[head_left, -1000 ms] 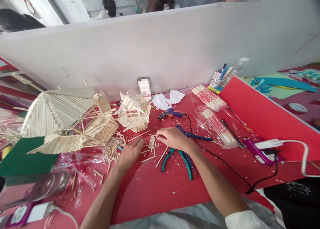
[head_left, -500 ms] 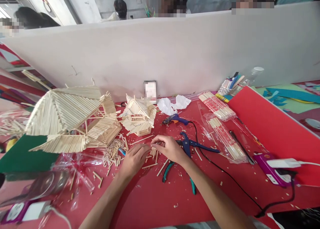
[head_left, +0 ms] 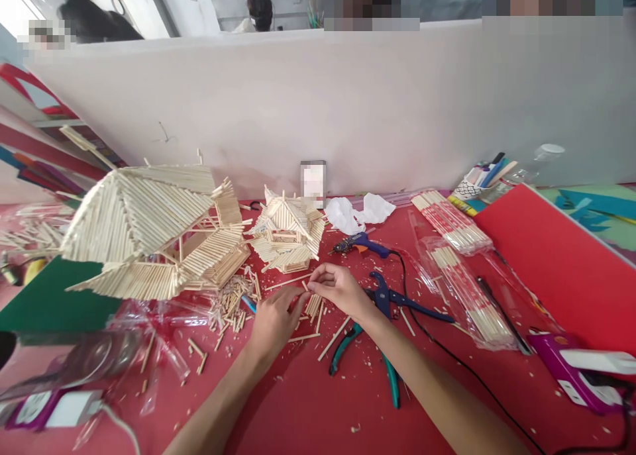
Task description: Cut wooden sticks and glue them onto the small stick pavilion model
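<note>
My left hand (head_left: pixel 274 319) and my right hand (head_left: pixel 342 293) meet over the middle of the red table, fingertips pinched together. Between them is a short wooden stick (head_left: pixel 305 285), mostly covered by the fingers. Several cut sticks (head_left: pixel 314 306) lie just beneath. Behind the hands stands a small stick-built pavilion (head_left: pixel 285 233) with a layered roof. To its left is a larger stick-built pavilion (head_left: pixel 144 216). A blue-handled cutter (head_left: pixel 382 297) and green-handled pliers (head_left: pixel 392 379) lie beside my right forearm. Farther back rests a blue glue gun (head_left: pixel 368 244).
Packs of sticks (head_left: pixel 450 222), a pen cup (head_left: pixel 474 185) and a red board (head_left: pixel 561 263) are on the right. A phone (head_left: pixel 313 182) leans against the white partition (head_left: pixel 298 104). A black cord (head_left: pixel 457 359) crosses the right side. Purple power strips (head_left: pixel 561 369) lie near the front.
The view has shifted, so the table's contents appear farther right. My hands stay together, fingertips still pinched, with only a slight change in finger position.
</note>
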`<act>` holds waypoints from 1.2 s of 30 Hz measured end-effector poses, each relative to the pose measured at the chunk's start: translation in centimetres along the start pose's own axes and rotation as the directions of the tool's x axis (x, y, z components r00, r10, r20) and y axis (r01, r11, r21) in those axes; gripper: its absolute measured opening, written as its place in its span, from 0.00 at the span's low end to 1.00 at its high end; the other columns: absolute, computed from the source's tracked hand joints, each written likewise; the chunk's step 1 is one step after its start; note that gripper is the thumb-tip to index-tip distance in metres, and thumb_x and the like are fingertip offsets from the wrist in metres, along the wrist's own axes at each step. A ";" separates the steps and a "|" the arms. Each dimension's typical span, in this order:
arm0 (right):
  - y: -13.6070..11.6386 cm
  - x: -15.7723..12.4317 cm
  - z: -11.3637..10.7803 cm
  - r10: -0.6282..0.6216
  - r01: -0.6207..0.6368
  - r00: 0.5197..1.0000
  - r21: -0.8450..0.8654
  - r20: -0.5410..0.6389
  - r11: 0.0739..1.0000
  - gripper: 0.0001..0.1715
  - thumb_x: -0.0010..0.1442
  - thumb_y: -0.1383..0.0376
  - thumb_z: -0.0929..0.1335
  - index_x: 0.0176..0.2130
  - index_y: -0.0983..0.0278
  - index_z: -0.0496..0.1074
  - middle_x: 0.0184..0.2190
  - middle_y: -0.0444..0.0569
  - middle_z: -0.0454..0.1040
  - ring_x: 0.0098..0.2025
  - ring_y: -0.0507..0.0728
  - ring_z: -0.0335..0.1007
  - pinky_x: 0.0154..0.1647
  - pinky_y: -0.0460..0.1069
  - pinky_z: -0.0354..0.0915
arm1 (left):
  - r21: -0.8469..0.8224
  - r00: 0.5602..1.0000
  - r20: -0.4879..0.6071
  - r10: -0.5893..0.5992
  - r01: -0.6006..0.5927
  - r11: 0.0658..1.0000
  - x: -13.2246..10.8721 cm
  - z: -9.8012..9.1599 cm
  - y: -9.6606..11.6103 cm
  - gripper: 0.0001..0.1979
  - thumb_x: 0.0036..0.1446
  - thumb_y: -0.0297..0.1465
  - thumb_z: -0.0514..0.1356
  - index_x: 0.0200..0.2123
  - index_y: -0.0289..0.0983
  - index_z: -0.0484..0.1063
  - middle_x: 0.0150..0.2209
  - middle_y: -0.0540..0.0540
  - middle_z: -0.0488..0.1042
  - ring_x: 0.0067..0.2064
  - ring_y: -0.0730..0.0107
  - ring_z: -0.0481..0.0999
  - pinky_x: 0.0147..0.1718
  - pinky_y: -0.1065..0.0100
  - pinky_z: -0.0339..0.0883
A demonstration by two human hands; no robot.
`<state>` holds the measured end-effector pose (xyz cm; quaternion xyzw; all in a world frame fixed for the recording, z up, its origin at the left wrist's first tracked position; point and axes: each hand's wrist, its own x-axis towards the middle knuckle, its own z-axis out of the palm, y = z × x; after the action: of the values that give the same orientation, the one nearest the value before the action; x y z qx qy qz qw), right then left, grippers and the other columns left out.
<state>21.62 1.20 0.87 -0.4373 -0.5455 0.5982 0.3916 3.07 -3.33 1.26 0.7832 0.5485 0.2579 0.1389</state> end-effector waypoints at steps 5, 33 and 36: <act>0.6 0.1 0.2 0.020 -0.020 1.000 -0.009 0.005 1.000 0.17 0.53 0.53 0.75 0.34 0.62 0.73 0.31 0.46 0.77 0.34 0.55 0.75 0.36 0.49 0.69 | -0.064 0.996 0.054 -0.077 0.081 0.995 0.5 0.6 0.5 0.12 0.70 0.34 0.52 0.44 0.40 0.76 0.41 0.45 0.81 0.39 0.66 0.81 0.37 0.68 0.71; -3.2 -2.2 -2.2 -0.029 0.171 0.975 -0.654 0.222 0.737 0.09 0.64 0.64 0.70 0.42 0.62 0.80 0.41 0.51 0.83 0.41 0.60 0.79 0.39 0.49 0.65 | 0.451 0.920 0.389 0.052 -0.240 0.859 0.7 -1.1 2.2 0.18 0.63 0.17 0.48 0.50 0.37 0.69 0.46 0.41 0.74 0.38 0.64 0.78 0.30 0.69 0.69; -3.3 -2.1 -2.0 -0.024 0.162 0.973 -0.602 0.231 0.782 0.08 0.62 0.65 0.69 0.34 0.63 0.80 0.33 0.49 0.82 0.35 0.58 0.78 0.33 0.48 0.63 | 0.354 0.927 0.361 0.097 -0.233 0.906 0.7 -1.2 2.1 0.17 0.63 0.17 0.50 0.49 0.38 0.69 0.46 0.42 0.75 0.39 0.64 0.78 0.32 0.70 0.68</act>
<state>24.18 0.21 4.33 -0.4476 -0.7700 0.4102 0.1964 4.26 -3.51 3.50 0.8714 0.4878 0.0173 0.0485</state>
